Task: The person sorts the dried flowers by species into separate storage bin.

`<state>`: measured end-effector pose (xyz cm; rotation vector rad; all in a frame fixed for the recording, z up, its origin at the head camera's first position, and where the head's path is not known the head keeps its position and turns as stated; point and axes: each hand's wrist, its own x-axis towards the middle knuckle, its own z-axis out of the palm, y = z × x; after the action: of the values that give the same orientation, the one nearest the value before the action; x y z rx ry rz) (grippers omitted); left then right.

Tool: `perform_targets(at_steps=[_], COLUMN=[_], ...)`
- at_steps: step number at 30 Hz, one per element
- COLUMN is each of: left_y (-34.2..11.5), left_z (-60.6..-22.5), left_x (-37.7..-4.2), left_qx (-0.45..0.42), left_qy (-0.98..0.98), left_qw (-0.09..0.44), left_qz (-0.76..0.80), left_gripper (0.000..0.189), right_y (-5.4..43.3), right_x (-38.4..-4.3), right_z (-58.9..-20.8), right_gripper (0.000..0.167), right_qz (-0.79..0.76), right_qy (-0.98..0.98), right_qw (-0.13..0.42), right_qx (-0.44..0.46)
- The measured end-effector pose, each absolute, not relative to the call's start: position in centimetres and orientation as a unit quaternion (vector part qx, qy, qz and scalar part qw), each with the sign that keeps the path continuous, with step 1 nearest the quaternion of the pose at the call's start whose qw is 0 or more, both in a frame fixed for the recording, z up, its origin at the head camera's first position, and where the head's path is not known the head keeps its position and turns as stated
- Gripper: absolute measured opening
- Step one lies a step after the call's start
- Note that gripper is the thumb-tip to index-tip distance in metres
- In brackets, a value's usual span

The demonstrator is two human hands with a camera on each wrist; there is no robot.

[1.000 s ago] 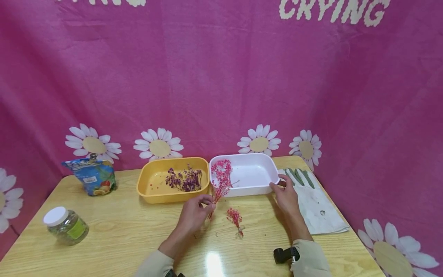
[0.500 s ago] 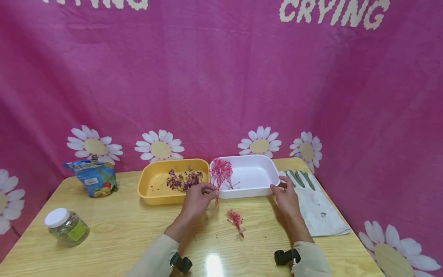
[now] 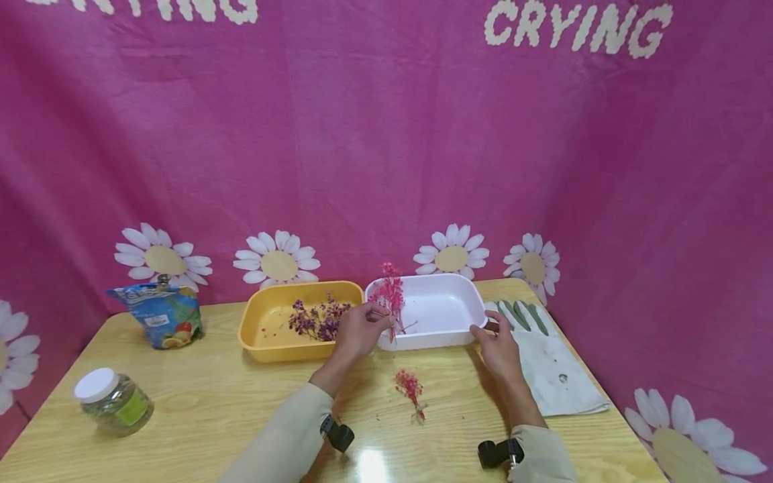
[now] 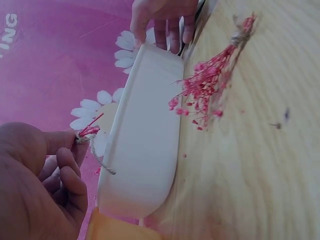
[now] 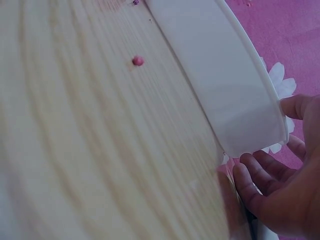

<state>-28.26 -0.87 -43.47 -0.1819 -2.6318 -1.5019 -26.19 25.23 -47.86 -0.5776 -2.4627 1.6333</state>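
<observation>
My left hand (image 3: 359,330) pinches the stems of a bunch of pink dried flowers (image 3: 390,288), blossoms up, at the left end of a white plastic tub (image 3: 435,341). In the left wrist view, twine (image 4: 101,161) hangs from the tied stem ends between thumb and fingers. At the tub's front right corner my right hand (image 3: 500,345) grips the rim; the right wrist view has the thumb (image 5: 294,106) on the rim and the fingers around the corner. A smaller pink bunch (image 3: 409,385), tied with twine, lies on the table in front of the tub.
A yellow tub (image 3: 284,353) with purple dried flowers (image 3: 315,320) adjoins the white one. On the left stand a blue pouch (image 3: 160,318) and a white-lidded jar (image 3: 117,406). A white cloth (image 3: 558,376) with green leaf shapes lies right. A pink curtain (image 3: 362,134) hangs behind.
My left hand has moved forward and right, carrying the pink bunch from in front of the white tub to over its left end. The right hand keeps its grip on the tub's corner.
</observation>
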Motion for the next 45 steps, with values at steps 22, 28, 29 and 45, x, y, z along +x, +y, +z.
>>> perform_targets(at_steps=[22,28,29,45], left_y=[0.9,0.6,0.5,-0.3], left_z=[-43.5,-43.6,-43.7,-44.5], left_x=[-30.5,-29.9,-29.6,-24.5], left_qx=[-0.026,-0.052,-0.057,-0.129], left_qy=[-0.9,-0.891,-0.889,-0.87], left_qw=[0.071,0.09,0.094,0.082], left_qz=[-0.43,-0.442,-0.444,-0.469], left_gripper=[0.015,0.014,0.014,0.023], right_y=[25.1,25.4,25.4,25.2], right_x=[-25.9,-25.8,-25.8,-26.0], right_z=[-48.1,-47.9,-47.9,-47.9], right_gripper=[0.054,0.055,0.055,0.055], right_qz=[0.54,0.544,0.545,0.533], right_qy=[-0.82,-0.818,-0.818,-0.824], right_qw=[0.066,0.062,0.061,0.073], right_qx=[-0.181,-0.173,-0.172,-0.179])
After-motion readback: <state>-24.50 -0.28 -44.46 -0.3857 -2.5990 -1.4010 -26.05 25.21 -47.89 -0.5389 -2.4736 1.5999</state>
